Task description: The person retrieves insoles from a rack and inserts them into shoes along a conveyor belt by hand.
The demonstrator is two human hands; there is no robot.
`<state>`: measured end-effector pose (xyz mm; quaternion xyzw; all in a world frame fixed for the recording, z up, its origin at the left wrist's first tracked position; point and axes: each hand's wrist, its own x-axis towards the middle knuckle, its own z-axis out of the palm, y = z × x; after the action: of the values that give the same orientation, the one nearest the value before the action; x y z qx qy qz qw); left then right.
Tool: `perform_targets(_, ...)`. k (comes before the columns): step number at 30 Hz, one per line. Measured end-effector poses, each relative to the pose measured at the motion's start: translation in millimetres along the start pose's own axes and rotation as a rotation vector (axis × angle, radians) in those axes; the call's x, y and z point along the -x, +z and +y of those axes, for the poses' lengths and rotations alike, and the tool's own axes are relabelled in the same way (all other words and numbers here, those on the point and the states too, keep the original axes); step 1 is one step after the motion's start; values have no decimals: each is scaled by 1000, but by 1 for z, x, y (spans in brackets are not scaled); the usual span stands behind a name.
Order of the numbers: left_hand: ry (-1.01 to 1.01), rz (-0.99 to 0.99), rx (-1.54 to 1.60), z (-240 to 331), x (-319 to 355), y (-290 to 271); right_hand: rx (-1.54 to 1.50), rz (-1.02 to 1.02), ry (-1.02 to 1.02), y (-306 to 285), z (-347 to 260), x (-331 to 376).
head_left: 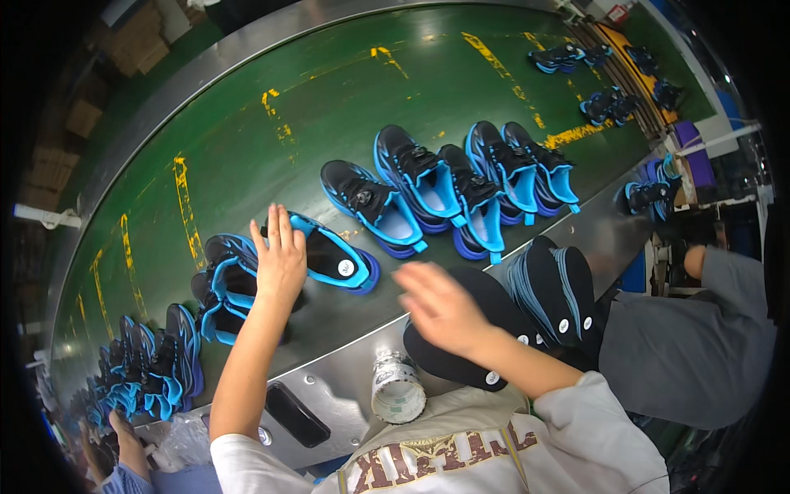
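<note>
Our left hand (281,259) has straight, loose fingers touching the black-and-blue shoe (336,243) on the green surface (239,148). Our blurry right hand (448,311) is loosely spread by the black insoles (494,300), with nothing seen in its grip. Let's hold the shoe steady, its inside flat.

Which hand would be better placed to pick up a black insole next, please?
Probably the right hand: it appears over the black insoles, while the left hand touches a black-and-blue sneaker.

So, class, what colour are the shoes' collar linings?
Bright blue linings, seen best in the head view.
</note>
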<state>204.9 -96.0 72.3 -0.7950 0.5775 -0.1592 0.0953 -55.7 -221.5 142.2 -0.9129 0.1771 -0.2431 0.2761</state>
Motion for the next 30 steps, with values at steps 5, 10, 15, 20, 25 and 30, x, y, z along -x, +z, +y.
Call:
perform_targets(5,127,-39,-6,-9,1,-9,598,2,609,-136,96,100)
perform_targets(10,23,-74,68,-53,-6,-47,348,-159,884,-173,140,202)
perform_targets(15,-577,287,1551,-25,-30,-74,258,198,740,-202,157,200)
perform_targets(20,-518,306,1063,88,-46,-22,5,193,461,-182,107,41)
perform_targets(25,-610,240,1241,86,-71,-13,-461,-542,579,-99,36,-78)
perform_targets(30,-628,-25,1200,41,-93,-9,-365,-928,856,-54,16,-139)
